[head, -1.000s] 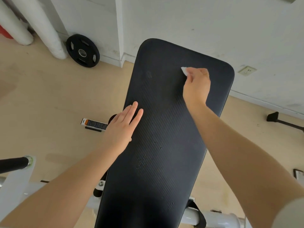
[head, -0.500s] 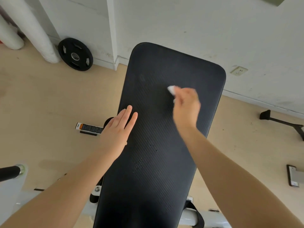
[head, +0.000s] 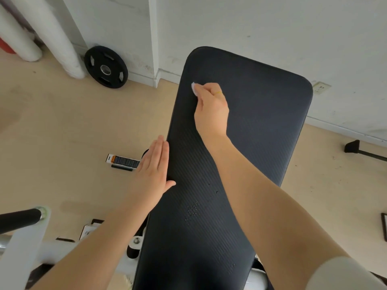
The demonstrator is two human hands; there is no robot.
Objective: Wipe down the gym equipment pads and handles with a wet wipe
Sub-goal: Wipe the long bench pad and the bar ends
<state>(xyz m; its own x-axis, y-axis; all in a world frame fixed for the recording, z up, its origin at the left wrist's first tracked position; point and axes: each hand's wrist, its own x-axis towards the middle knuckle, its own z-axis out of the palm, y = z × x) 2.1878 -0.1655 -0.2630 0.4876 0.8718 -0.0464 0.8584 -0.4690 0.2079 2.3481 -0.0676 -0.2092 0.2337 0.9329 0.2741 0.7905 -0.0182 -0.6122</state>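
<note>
The right hand (head: 211, 109) has dragged the wet wipe (head: 193, 88) leftward across the pad (head: 261, 122) (toward its left edge). The left hand (head: 154, 170) slid off to the pad's left rim.

pad (head: 240, 164): long black bench pad with rounded corners and fine ribbed texture, running away toward the white wall; a few small specks near its middle.
wet wipe (head: 193, 88): small white wad, mostly hidden, pressed on the pad's far left part, pinched in the right hand (head: 211, 109).
</note>
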